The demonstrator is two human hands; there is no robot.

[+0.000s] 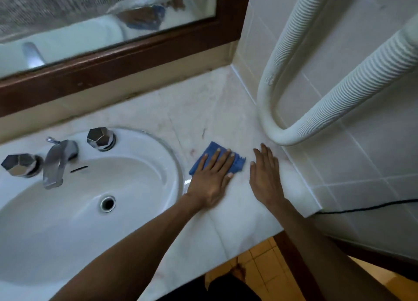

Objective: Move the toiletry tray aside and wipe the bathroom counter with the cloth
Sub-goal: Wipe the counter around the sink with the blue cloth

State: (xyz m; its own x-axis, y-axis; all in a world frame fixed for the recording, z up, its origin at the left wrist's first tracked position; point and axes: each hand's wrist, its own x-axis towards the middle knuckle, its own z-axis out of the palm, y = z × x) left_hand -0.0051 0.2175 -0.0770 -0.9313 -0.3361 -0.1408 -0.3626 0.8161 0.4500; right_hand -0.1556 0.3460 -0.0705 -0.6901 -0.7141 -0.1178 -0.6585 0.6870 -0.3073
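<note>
Count: one blue cloth (214, 158), one sink (158, 146) with one spout (57, 162) and two faceted chrome knobs, left (19, 164) and right (100, 138); two bare hands. No toiletry tray in view. Your left hand (211, 177) lies flat, fingers spread, pressing the cloth onto the marble counter (192, 110) just right of the sink rim; nothing gripped, palm down on the fabric. Your right hand (267, 176) is also flat and open, fingers together, resting on bare counter just beside the cloth, not touching it, close to the tiled side wall (362, 153). Around: a wood-framed mirror (113, 58) runs along the back edge; a white corrugated hose (316, 110) loops down the side wall, its bend hanging just above the counter right next to your right fingertips, so it stands in the way at that wall. A thin black cable (362, 208) runs along the wall past the counter's end. Open room: the counter behind the cloth to the back corner is bare; the front edge lies under your forearms, tiled floor (260, 269) below.
</note>
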